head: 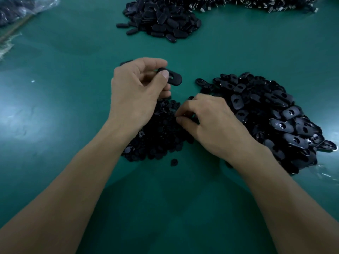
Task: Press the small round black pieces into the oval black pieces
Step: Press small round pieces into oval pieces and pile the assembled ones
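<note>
My left hand [136, 88] holds one oval black piece [174, 78] between thumb and fingers, raised just above the table, its slotted end sticking out to the right. Below it lies a heap of small round black pieces [157, 136]. My right hand [205, 120] reaches into that heap with curled fingertips pinching at a round piece; the piece itself is mostly hidden by the fingers. A large pile of oval black pieces [271, 114] lies to the right of my right hand.
A second pile of black oval pieces [163, 19] sits at the back centre of the green table [64, 99]. Small metal parts [256, 4] lie at the back right. A plastic bag [22, 10] is at the back left. One loose round piece [173, 162] lies near the heap.
</note>
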Demonstrator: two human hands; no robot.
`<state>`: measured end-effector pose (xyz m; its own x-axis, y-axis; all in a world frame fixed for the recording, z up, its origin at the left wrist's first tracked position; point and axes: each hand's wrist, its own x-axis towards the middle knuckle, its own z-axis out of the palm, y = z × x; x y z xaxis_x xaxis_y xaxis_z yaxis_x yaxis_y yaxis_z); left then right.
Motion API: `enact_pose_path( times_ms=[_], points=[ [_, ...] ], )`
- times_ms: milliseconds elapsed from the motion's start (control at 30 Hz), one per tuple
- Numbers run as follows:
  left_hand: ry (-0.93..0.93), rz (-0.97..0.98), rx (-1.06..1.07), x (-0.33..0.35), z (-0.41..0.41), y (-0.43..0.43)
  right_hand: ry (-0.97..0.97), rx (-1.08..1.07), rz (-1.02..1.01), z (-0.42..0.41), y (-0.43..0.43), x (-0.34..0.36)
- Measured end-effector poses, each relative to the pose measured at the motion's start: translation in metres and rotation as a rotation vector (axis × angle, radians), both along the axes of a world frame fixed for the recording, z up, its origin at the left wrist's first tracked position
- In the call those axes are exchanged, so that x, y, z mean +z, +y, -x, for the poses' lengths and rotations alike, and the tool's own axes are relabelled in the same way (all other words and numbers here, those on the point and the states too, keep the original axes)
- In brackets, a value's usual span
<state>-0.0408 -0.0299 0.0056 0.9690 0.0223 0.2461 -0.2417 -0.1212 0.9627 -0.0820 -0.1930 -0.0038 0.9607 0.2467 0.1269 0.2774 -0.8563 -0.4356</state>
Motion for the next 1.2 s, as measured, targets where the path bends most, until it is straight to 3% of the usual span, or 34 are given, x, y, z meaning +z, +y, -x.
enact_pose_path(
  times_ms=[533,700,967,1200],
  points=[
    [0.019,0.017,-0.001,-0.001,0.0,0.0,-0.151,-0.022,-0.292,-0.003,-0.001,-0.005],
    [0.013,0.002,-0.002,-0.002,-0.001,0.0,-0.1,-0.015,-0.371,-0.001,0.0,-0.002],
    [-0.006,-0.013,0.007,-0.002,0.0,0.001,-0.066,-0.049,-0.248,-0.002,0.002,0.005],
    [-0.016,-0.025,0.011,-0.004,-0.001,0.001,-0.13,-0.044,-0.377,0.001,-0.001,0.004]
  ],
)
